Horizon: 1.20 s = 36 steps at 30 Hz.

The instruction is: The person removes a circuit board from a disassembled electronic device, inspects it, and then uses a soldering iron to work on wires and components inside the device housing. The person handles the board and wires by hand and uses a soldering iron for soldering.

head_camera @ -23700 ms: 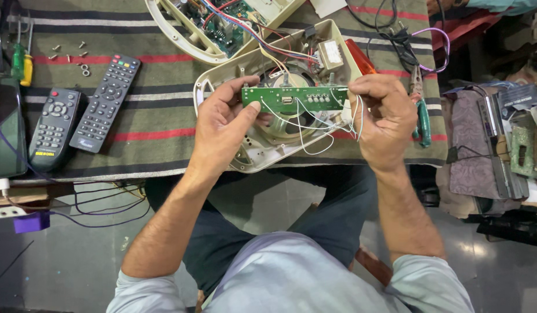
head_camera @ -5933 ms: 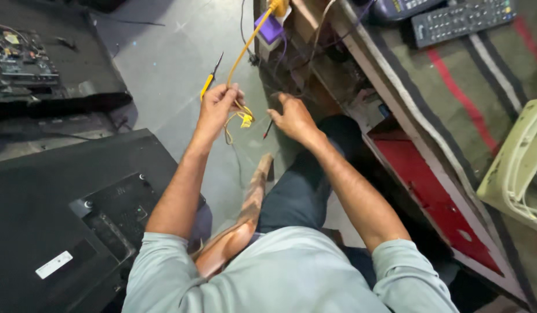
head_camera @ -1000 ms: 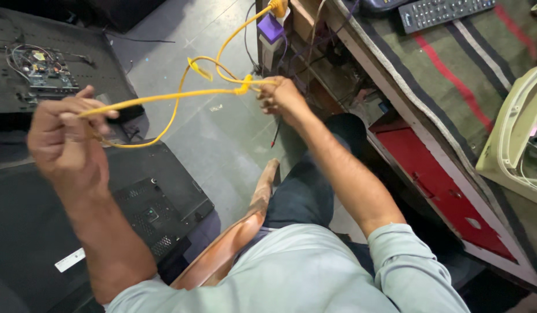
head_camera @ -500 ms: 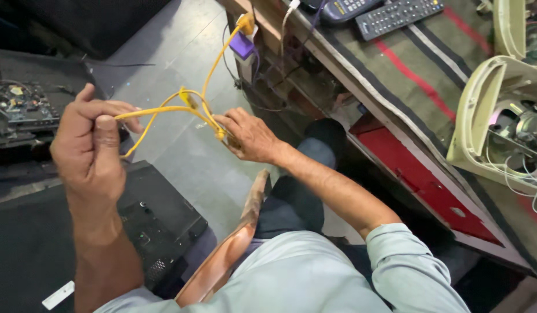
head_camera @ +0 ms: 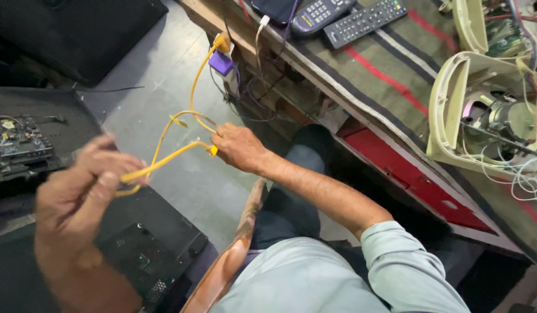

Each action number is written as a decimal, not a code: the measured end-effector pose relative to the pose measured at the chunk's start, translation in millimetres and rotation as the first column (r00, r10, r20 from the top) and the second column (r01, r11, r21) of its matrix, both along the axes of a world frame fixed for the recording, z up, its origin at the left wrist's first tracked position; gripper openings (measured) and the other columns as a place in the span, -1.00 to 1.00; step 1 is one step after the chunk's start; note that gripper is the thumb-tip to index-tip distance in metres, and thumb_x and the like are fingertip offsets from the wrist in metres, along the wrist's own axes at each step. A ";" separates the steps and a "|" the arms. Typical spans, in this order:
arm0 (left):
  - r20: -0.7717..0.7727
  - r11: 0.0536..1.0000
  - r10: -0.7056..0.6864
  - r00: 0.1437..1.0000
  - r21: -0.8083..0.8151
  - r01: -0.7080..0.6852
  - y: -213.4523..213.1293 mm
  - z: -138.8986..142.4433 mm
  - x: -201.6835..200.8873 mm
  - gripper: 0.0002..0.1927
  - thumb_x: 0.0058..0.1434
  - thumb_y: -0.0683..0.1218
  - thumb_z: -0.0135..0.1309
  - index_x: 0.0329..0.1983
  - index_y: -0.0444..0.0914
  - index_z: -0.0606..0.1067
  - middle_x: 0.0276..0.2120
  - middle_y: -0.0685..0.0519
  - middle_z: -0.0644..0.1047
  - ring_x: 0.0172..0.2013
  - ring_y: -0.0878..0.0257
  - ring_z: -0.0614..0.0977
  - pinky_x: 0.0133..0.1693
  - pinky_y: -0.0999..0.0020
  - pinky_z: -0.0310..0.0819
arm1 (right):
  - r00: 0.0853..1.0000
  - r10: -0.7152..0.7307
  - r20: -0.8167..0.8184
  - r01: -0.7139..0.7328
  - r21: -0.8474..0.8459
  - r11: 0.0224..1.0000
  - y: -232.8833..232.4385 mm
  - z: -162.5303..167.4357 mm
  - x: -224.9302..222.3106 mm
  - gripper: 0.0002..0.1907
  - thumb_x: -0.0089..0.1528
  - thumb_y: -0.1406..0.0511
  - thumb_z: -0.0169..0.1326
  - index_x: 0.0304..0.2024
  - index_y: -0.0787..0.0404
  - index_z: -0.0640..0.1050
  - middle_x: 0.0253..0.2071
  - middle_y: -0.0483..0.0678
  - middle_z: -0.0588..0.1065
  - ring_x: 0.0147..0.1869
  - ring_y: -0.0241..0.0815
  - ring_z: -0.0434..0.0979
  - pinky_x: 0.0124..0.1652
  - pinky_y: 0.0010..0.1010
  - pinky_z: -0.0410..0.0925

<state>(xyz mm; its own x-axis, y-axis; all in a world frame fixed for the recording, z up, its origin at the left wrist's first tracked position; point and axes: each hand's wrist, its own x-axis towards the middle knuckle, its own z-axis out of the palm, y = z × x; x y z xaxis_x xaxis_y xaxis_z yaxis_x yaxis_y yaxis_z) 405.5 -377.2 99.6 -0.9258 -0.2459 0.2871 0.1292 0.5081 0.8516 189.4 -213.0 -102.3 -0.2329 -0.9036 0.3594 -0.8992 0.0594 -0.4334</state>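
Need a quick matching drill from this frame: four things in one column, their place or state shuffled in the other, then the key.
Things
1. yellow cable
2. remote controls
3. circuit board
4. cream casing

Place or state
A. open, wires and parts showing, on the striped cloth at right
B. stretched between the left hand and the right hand
C. side by side at the top of the bench
D. on a dark panel at far left

Pairs: 1-B, 2-C, 3-D, 4-A
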 end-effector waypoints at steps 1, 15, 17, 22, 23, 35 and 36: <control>0.035 0.999 -0.029 0.999 0.039 0.028 -4.5 -3.8 0.8 -0.80 0.49 -0.17 -0.10 -0.13 -0.33 0.54 -0.28 -0.01 0.66 -0.12 0.21 0.70 0.47 0.02 0.20 | 0.998 -0.030 0.055 0.031 -0.003 1.000 1.0 2.9 -0.6 -0.77 0.21 0.20 0.24 -0.28 0.22 0.56 -0.33 0.02 0.45 -0.19 0.05 0.49 -0.28 -0.14 0.37; 0.317 0.956 -0.002 0.948 0.280 -0.091 -28.1 -66.7 -15.9 -0.65 0.48 -0.07 -0.07 -0.20 -0.40 0.65 -0.27 -0.05 0.69 -0.18 0.25 0.69 -0.01 0.39 0.50 | 0.972 0.046 0.231 -0.042 -0.025 0.999 35.4 52.0 2.9 -0.83 0.23 0.26 0.25 -0.16 0.13 0.58 -0.21 0.10 0.43 -0.13 0.14 0.52 -0.19 -0.13 0.40; 0.262 0.966 0.096 0.960 0.210 -0.154 -20.7 -77.6 -29.1 -0.78 0.42 -0.10 0.07 -0.09 -0.35 0.62 -0.27 -0.01 0.67 -0.24 0.30 0.67 -0.14 0.40 0.54 | 0.970 -0.008 0.241 0.011 -0.010 1.000 40.9 58.0 7.6 -0.86 0.28 0.29 0.23 -0.15 0.18 0.57 -0.22 0.10 0.40 -0.15 0.14 0.51 -0.20 -0.12 0.40; 0.074 0.942 0.111 0.991 -0.326 -0.081 7.3 -97.8 -68.5 -0.70 0.25 -0.11 0.29 0.04 -0.22 0.60 -0.23 -0.01 0.58 -0.30 0.14 0.65 -0.25 0.25 0.51 | 0.960 -0.029 0.278 0.047 -0.061 0.997 43.2 65.9 10.3 -0.66 0.29 0.36 0.18 0.10 0.32 0.49 -0.15 0.12 0.43 -0.13 0.15 0.53 -0.17 -0.11 0.41; 0.029 0.897 0.087 0.996 -0.437 -0.065 14.4 -101.5 -75.5 -0.68 0.21 -0.11 0.31 0.04 -0.21 0.60 -0.21 -0.02 0.57 -0.27 0.09 0.65 -0.25 0.22 0.51 | 0.972 -0.024 0.232 0.045 -0.084 0.995 43.2 65.5 9.7 -0.67 0.28 0.38 0.18 0.08 0.32 0.49 -0.14 0.11 0.45 -0.10 0.16 0.54 -0.14 -0.12 0.43; 0.007 0.715 0.100 0.995 -0.696 -0.067 15.3 -155.3 -120.5 -0.87 0.27 -0.17 0.22 -0.23 -0.22 0.47 -0.32 0.03 0.48 -0.23 0.04 0.60 -0.30 0.13 0.49 | 0.995 -0.023 0.095 0.037 -0.152 0.988 59.4 50.6 2.8 -0.59 0.24 0.43 0.23 0.14 0.27 0.51 0.05 0.18 0.51 0.11 0.18 0.57 0.07 -0.17 0.47; 0.006 0.716 0.118 0.993 -0.693 -0.081 11.6 -157.4 -121.8 -0.87 0.26 -0.17 0.22 -0.23 -0.21 0.47 -0.31 0.02 0.49 -0.24 0.03 0.60 -0.30 0.11 0.49 | 0.995 -0.021 0.100 0.035 -0.146 0.989 61.5 50.3 1.8 -0.59 0.23 0.43 0.24 0.14 0.26 0.51 0.05 0.18 0.50 0.10 0.18 0.57 0.06 -0.17 0.47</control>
